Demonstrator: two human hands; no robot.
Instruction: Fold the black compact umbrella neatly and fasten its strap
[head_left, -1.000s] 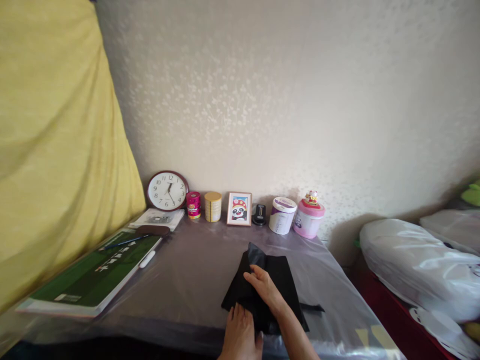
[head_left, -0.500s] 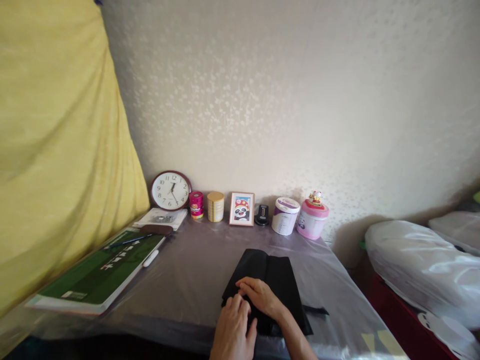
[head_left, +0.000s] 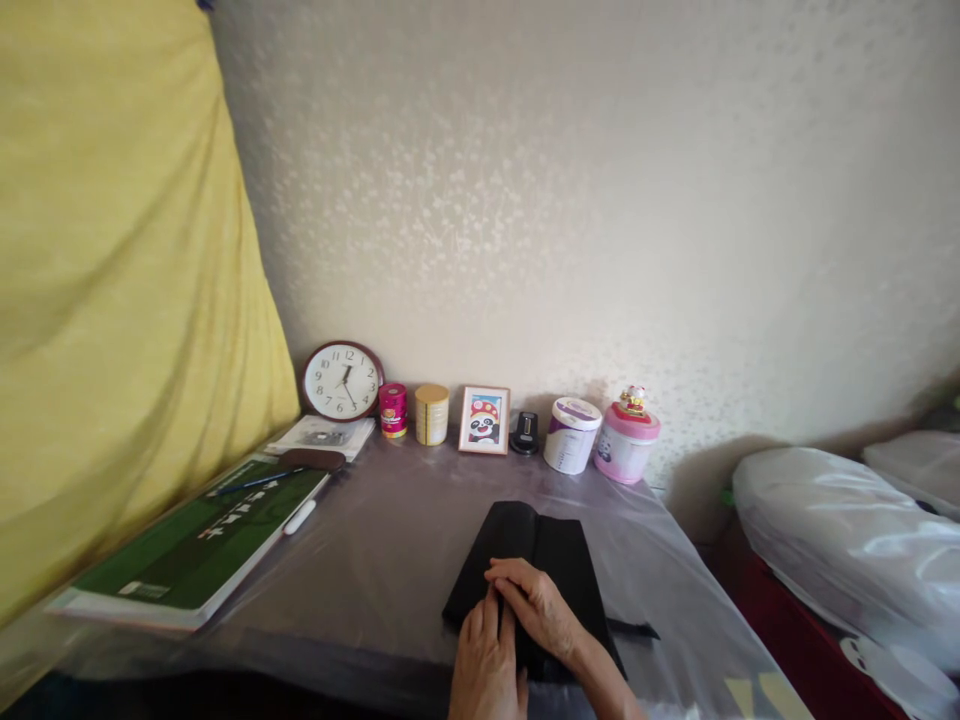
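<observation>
A folded black cloth (head_left: 525, 550) lies flat on the table (head_left: 390, 530), which is covered with clear plastic, near its front edge. My left hand (head_left: 486, 660) rests on the cloth's near part with fingers stretched flat and together. My right hand (head_left: 536, 605) lies across the cloth just above the left hand, fingers extended and pressing down, tips touching the left hand's fingers. A thin black strap (head_left: 634, 630) sticks out from the cloth to the right.
Along the wall stand a round clock (head_left: 343, 381), a pink tin (head_left: 391, 410), a yellow tin (head_left: 431, 413), a framed panda picture (head_left: 484, 420), a small black device (head_left: 525, 432), a white tub (head_left: 571, 434) and a pink pot (head_left: 626, 444). A green book (head_left: 195, 535) with pens lies at left. Plastic-wrapped bundles (head_left: 847, 540) sit at right.
The raised fold of the cloth has been laid flat. My right hand slid back toward me and both hands now press together on the cloth's near part.
</observation>
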